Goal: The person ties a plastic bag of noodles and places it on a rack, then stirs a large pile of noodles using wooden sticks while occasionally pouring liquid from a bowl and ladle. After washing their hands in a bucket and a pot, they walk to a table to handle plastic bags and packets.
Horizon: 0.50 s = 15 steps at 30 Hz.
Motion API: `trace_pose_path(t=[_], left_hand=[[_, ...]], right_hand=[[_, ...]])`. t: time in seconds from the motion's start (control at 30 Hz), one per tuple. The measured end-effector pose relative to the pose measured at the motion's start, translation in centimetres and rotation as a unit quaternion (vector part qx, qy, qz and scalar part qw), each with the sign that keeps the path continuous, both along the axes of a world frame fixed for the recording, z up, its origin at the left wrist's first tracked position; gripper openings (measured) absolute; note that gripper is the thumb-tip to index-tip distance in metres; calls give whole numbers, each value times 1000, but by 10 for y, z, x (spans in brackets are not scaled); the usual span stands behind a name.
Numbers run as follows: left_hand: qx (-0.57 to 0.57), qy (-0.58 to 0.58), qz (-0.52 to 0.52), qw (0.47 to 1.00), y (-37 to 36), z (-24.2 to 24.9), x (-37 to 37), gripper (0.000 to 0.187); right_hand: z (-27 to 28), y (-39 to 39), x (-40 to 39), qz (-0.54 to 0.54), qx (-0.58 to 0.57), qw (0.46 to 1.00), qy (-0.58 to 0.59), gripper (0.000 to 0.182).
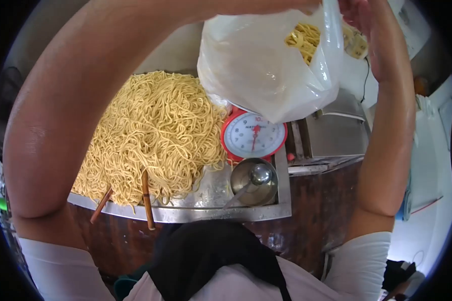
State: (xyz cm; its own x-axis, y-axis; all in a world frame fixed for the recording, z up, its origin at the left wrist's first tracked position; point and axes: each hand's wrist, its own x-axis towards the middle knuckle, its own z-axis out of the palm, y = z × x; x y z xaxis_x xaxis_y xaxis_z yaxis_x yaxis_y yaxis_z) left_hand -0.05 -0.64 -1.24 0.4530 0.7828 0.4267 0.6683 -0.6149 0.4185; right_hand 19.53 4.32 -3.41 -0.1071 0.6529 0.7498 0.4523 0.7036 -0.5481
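A white plastic bag (266,65) with thick yellow noodles (305,41) inside rests at the top of a red dial scale (254,134). One of its handles is pulled up taut between my hands. My left hand (309,6), cut off by the top edge, is closed at the gathered top of the bag. My right hand (359,17) is closed beside that handle, its fingertips partly out of view. Left of the scale lies a large heap of yellow noodles (160,125) on a metal tray (211,213).
Two wooden sticks (148,200) poke out from the heap's front edge. A metal bowl (243,195) with a ladle (260,174) in it stands below the scale. To the right are a stainless steel box (339,133) and a dark cord (367,80).
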Motion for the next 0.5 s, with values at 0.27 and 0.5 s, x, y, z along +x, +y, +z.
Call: trace_pose_path(t=[0.27, 0.5], left_hand=[[-205, 140, -165, 955, -2, 25, -40, 57], [-269, -394, -19, 879, -128, -137, -163, 64]], right_hand=[[20, 94, 44, 235, -222, 943, 85, 37], [59, 177, 72, 196, -133, 934, 267, 31]])
